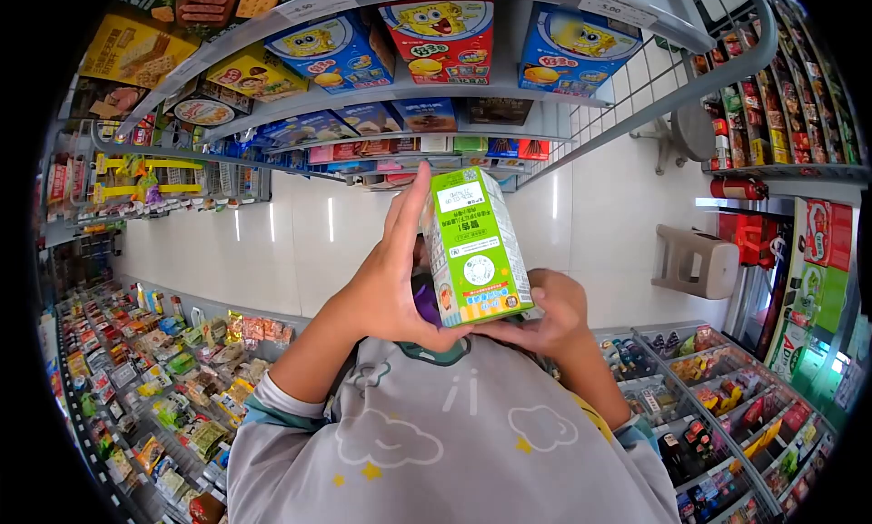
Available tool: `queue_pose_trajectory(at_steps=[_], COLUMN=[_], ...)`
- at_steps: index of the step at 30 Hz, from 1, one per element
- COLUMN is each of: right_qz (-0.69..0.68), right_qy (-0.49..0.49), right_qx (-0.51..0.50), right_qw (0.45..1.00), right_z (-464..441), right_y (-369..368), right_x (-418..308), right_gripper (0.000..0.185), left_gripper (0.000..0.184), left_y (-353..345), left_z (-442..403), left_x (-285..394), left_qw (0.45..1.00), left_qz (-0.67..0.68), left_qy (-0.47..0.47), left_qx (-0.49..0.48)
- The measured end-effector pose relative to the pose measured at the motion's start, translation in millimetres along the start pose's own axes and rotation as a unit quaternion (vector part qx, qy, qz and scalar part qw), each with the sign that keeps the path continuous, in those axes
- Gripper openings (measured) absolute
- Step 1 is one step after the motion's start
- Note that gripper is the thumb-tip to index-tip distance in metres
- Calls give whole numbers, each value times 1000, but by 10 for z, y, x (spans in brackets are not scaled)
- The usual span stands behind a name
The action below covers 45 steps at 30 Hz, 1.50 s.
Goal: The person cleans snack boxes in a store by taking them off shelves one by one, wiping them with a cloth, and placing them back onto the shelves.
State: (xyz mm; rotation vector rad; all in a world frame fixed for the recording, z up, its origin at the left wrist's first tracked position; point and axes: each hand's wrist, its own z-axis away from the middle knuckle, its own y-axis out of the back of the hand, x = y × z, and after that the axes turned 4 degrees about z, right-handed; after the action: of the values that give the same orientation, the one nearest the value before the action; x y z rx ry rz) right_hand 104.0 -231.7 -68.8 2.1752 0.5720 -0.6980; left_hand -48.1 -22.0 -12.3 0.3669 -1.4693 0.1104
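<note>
A green and white snack carton (480, 242), printed with Chinese text and a white date label, is held in front of my chest. The print on its green side appears upside down. My left hand (389, 283) lies along the carton's left side, fingers pointing up and thumb under the lower edge. At the lower right corner my right hand (554, 313) grips the carton with bent fingers, the thumb on its right side. Something purple (427, 301) shows behind the carton next to my left palm; what it is I cannot make out.
Ahead stands a shelf rack (436, 97) with blue cartoon cartons (331, 52) and a red carton (439, 38). A beige plastic stool (698, 262) is on the tiled floor at right. Bins of packaged snacks (173, 388) lie at left, more bins (727, 397) at lower right.
</note>
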Motion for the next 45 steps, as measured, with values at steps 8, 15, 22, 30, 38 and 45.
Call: queue_pose_trajectory(at_steps=[8, 15, 22, 30, 38, 45], right_qz=[86, -85, -361, -610, -632, -534], right_qy=[55, -110, -308, -369, -395, -479], right_qx=[-36, -138, -71, -32, 17, 39], right_qw=[994, 981, 877, 700, 667, 696], right_z=[-644, -866, -331, -456, -765, -649], right_y=[-130, -319, -499, -930, -1607, -2034], right_x=[-198, -553, -513, -492, -875, -981], right_gripper=[93, 95, 94, 111, 138, 131], left_gripper=[139, 118, 103, 83, 87, 88], left_y=[413, 724, 1015, 1304, 1520, 1712], left_z=[88, 255, 347, 507, 739, 819], left_x=[-75, -339, -111, -66, -448, -802], left_qw=[986, 940, 944, 949, 936, 937], left_qz=[77, 243, 157, 32, 166, 193], left_qy=[-50, 46, 81, 125, 144, 205], left_qx=[-136, -234, -278, -288, -275, -207])
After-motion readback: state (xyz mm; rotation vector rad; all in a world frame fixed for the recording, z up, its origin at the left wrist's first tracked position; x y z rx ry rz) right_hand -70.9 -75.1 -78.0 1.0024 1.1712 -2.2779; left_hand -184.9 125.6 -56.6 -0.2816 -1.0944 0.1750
